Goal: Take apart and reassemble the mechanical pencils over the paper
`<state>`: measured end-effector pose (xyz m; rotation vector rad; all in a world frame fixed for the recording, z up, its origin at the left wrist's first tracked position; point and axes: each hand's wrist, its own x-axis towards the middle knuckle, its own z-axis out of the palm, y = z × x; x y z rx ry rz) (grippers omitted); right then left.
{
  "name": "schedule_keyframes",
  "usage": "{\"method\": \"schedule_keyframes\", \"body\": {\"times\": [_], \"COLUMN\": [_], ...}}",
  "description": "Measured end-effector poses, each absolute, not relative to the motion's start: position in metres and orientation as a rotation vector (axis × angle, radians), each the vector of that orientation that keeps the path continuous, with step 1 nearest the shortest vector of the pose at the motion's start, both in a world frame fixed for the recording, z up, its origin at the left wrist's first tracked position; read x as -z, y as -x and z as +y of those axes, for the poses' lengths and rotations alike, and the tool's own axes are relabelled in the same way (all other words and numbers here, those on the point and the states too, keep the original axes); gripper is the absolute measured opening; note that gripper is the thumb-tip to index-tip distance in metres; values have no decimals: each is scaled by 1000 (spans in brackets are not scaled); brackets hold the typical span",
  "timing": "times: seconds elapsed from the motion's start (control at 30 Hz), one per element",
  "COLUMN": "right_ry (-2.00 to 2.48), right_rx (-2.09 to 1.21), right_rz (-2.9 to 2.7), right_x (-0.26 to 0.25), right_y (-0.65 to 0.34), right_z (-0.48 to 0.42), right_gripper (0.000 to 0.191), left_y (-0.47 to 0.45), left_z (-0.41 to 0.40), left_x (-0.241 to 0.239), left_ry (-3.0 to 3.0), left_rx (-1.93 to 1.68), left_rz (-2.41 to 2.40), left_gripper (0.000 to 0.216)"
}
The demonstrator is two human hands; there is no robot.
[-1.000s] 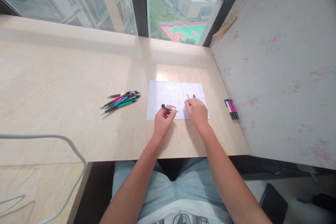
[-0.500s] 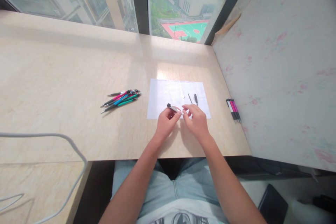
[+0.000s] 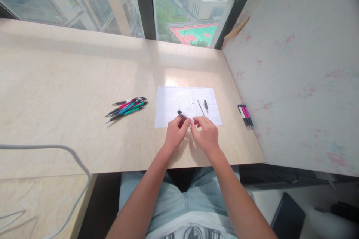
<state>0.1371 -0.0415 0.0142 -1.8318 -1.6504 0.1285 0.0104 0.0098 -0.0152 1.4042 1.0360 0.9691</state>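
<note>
My left hand (image 3: 176,131) is closed around a white pen barrel (image 3: 183,115) with a black clip end, tilted over the paper's front edge. My right hand (image 3: 206,131) has its fingertips pinched at the barrel's near right end, close against the left fingertips. What exactly lies between the right fingers is mostly hidden. Beyond the hands, on a white sheet of paper (image 3: 168,101), lie a thin dark refill (image 3: 201,107), a black pen grip section (image 3: 206,106) and a tiny pale piece (image 3: 192,103) too small to name.
Left of the paper is a loose pile of several pens (image 3: 126,109) in black, pink, blue and green. Against the floral wall (image 3: 294,82) on the right stands a neat row of several pens (image 3: 246,115). A grey cable (image 3: 75,157) curves over the desk's left front.
My right hand has moved in to the barrel's end, its fingers drawing together from a looser spread. My left hand keeps hold of the barrel. The view has shifted slightly.
</note>
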Motion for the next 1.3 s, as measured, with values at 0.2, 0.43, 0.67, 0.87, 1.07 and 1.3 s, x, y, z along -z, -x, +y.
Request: {"method": "schedule_keyframes", "body": {"times": [0.2,0.43,0.67,0.87,1.07,1.3], "right_ry": [1843,2109,2198,2163,2074,1908], "right_rx": [-208,-140,-82,-138,-156,-254], "right_rz": [-1639,-1623,-1706,-1707,-1663,-1614], "right_x": [0,3,8,2,-1,19], "right_y": [-146,-147,-144,-146,-157,-169], "right_z": [-18,8,18,9,-27,-56], "right_gripper": [16,16,18,23,29,44], "left_y": [-7,-7,-8,-8,-8,-13], "left_z": [9,9,8,9,8,2], "left_x": [11,7,4,5,5,9], "left_ry": [-1453,-1410,-1428,-1447,-1561,-1999], "left_rx": [-1011,-1011,-1015,-1001,-949,-727], "left_rz": [1047,1073,1059,1065,1113,1129], "left_gripper": [32,34,31,28,27,25]}}
